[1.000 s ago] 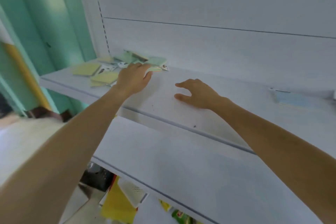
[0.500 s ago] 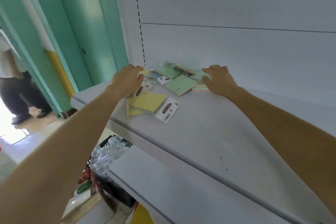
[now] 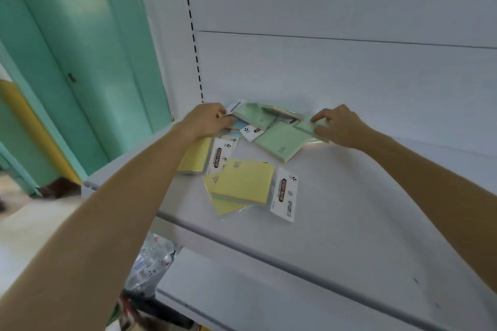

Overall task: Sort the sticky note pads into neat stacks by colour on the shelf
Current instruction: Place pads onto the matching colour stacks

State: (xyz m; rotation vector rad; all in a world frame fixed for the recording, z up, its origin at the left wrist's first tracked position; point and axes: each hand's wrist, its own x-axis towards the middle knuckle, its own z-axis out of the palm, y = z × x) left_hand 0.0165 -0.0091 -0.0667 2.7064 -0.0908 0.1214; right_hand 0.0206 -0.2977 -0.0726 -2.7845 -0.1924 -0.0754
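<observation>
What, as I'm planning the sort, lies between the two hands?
Head view: overlapping green pads and a white header card lie between the left hand and right hand.

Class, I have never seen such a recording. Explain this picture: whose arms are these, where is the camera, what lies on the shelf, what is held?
No machine here: a person wears a camera on the head, so you look along their own arms. On the white shelf lie packed sticky note pads in a loose heap: yellow pads nearest, green pads behind. The left hand grips a pack at the heap's left edge; the right hand pinches a green pad at its right edge.
</observation>
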